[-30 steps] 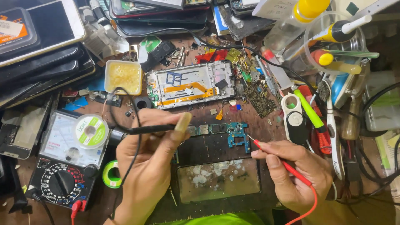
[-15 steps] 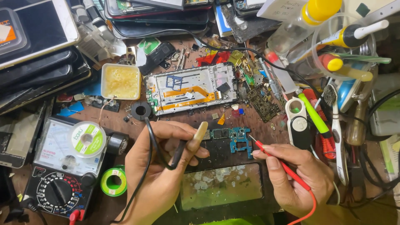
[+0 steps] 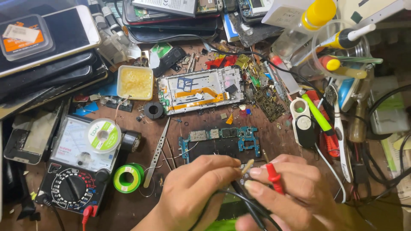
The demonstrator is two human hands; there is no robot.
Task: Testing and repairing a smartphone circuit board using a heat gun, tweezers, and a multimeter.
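Both hands are meeting low over the tabletop (image 3: 128, 205), just in front of the circuit board (image 3: 220, 143). The left hand (image 3: 195, 188) is pinching the black probe (image 3: 244, 169) near its pale tip, its grip pressed together around it. The right hand (image 3: 291, 186) is pinching the red probe (image 3: 272, 175) between thumb and fingers, tip pointing up toward the board. The black leads are looping under both palms.

The two tips are sitting very close together, so they could touch and short the reading. The board is lying loose, unclamped, so a push from either probe might slide it. The leads trailing toward the meter (image 3: 79, 169) could snag the tweezers (image 3: 156, 154) or the solder spool (image 3: 126, 177) and drag them. Loose parts scattered near the phone frame (image 3: 201, 90) could be knocked away.
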